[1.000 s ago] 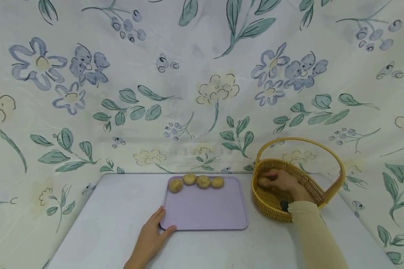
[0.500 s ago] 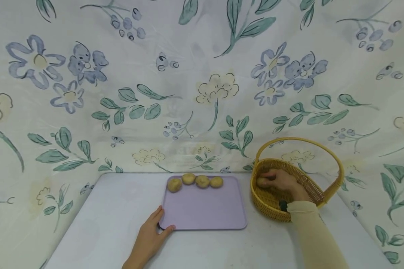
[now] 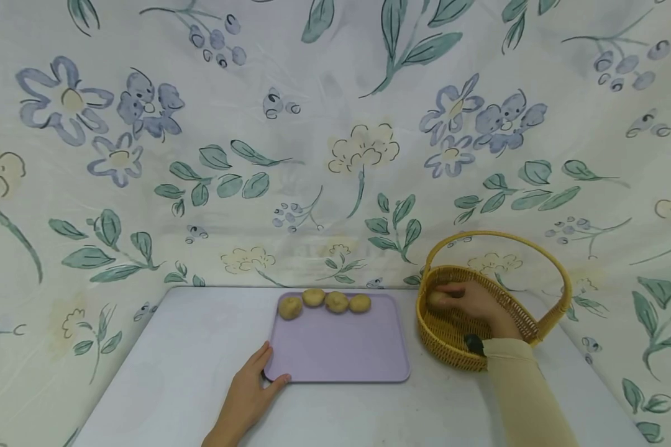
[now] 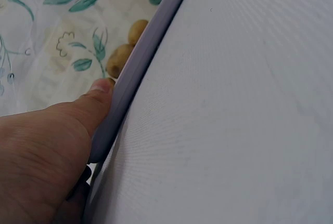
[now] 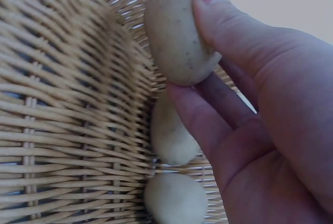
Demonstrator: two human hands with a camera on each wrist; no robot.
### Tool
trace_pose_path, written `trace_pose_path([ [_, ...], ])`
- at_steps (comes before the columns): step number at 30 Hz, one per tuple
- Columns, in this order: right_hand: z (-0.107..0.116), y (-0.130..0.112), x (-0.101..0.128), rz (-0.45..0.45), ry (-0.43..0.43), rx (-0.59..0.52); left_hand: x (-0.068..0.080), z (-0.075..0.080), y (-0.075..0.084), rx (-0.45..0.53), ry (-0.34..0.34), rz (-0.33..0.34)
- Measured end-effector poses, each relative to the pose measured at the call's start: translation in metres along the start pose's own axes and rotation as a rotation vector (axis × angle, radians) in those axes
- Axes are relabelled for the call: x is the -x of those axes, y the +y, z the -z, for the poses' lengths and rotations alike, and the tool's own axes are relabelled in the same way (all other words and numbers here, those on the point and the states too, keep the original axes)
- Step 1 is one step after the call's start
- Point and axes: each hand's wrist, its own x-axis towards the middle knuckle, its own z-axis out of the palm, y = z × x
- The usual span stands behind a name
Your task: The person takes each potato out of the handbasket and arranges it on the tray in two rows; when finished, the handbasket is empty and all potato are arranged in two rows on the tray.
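Note:
In the head view, my right hand reaches into a yellow wicker basket. The right wrist view shows its thumb and fingers pinching a potato. Below that one, two more potatoes lie against the woven wall, one partly behind the fingers and the other potato lower down. My left hand holds the near left corner of a lilac tray, its thumb against the rim in the left wrist view. Several potatoes sit in a row along the tray's far side.
Tray and basket stand side by side on a white table. The basket's tall handle arches above the right hand. Behind the table hangs a floral cloth. A dark object shows at the right wrist.
The right wrist has shifted slightly to the right inside the basket, while its fingers stay on the potato. The left hand, the tray and its potatoes keep their places.

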Motion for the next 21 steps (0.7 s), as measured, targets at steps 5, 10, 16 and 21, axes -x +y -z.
trace_pose_path([
  [5, 0.006, -0.003, 0.006, -0.053, 0.012, -0.047, 0.000, -0.001, 0.000, -0.004, 0.008, -0.006],
  [10, 0.009, -0.013, 0.012, -0.056, 0.040, -0.053, 0.000, -0.001, 0.000, -0.003, 0.027, -0.014],
  [16, 0.013, -0.026, 0.022, -0.004, 0.080, -0.051, 0.000, -0.001, 0.000, -0.010, 0.029, -0.019],
  [21, 0.018, -0.042, 0.030, 0.021, 0.109, -0.065, -0.001, -0.001, 0.001, -0.011, 0.026, -0.022],
])
